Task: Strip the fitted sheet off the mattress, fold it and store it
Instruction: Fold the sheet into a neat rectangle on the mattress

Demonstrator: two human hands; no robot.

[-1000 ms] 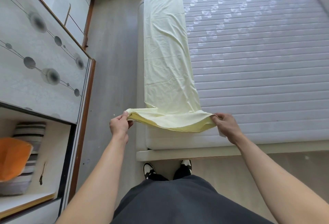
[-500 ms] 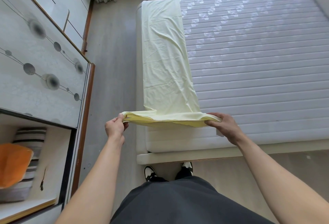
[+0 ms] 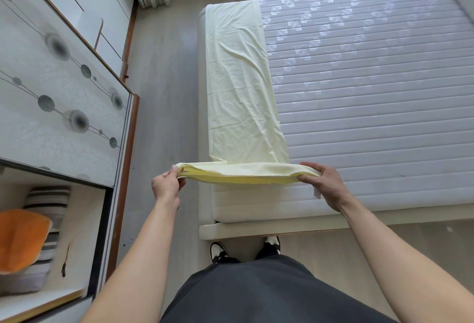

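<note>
The pale yellow fitted sheet (image 3: pixel 238 86) lies folded into a long narrow strip along the left edge of the bare white quilted mattress (image 3: pixel 372 107). Its near end is lifted off the mattress and stretched level between my hands. My left hand (image 3: pixel 166 185) pinches the left corner of that end, out past the bed's side. My right hand (image 3: pixel 322 184) grips the right corner over the mattress, fingers curled over the fabric.
A wardrobe (image 3: pixel 61 86) with a patterned sliding door stands at the left; its open compartment holds an orange cushion (image 3: pixel 20 240) and a striped pillow (image 3: pixel 48 199). Grey floor runs between wardrobe and bed. My feet stand at the bed frame's (image 3: pixel 256 229) foot.
Both hands have raised the sheet's near end and carried it slightly forward, pulling it taut and level. The left hand has shifted a little to the left.
</note>
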